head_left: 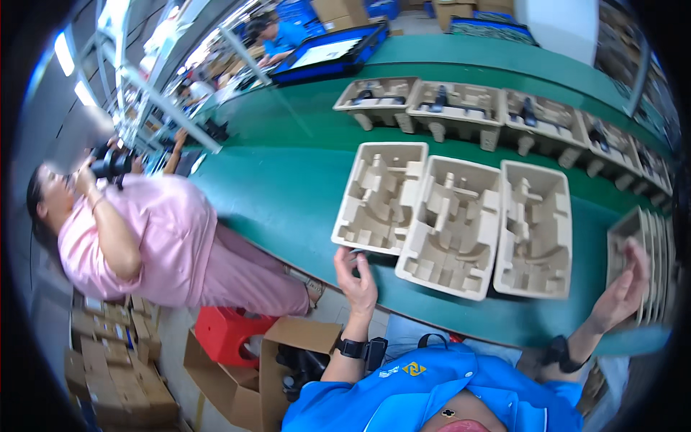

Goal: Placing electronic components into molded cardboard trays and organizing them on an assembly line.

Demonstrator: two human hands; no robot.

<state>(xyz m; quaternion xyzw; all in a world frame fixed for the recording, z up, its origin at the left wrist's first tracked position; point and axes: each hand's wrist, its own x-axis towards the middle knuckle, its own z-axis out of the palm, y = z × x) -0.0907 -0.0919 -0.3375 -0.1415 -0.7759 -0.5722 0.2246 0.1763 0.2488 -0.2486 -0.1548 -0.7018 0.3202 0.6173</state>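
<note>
Three beige moulded-pulp trays lie side by side on the green table: the left tray [363, 194], the middle tray [435, 270] and the right tray [515, 270]. Their shaped hollows hold no parts. My left hand [356, 284] is at the near edge of the left tray, thumb and fingers apart. A small dark spot shows by its fingertips, too small to name; whether the hand touches the tray I cannot tell. Over on the right, my right hand [625, 291] is raised with fingers stretched out, beside a stack of nested trays [651, 245].
Behind stands a row of similar trays [453, 115] with black parts in them. A blue bin [331, 54] is farther back. To my left are a person in pink [144, 230] with a camera, a red stool [227, 335] and an open cardboard box [234, 392] with black items.
</note>
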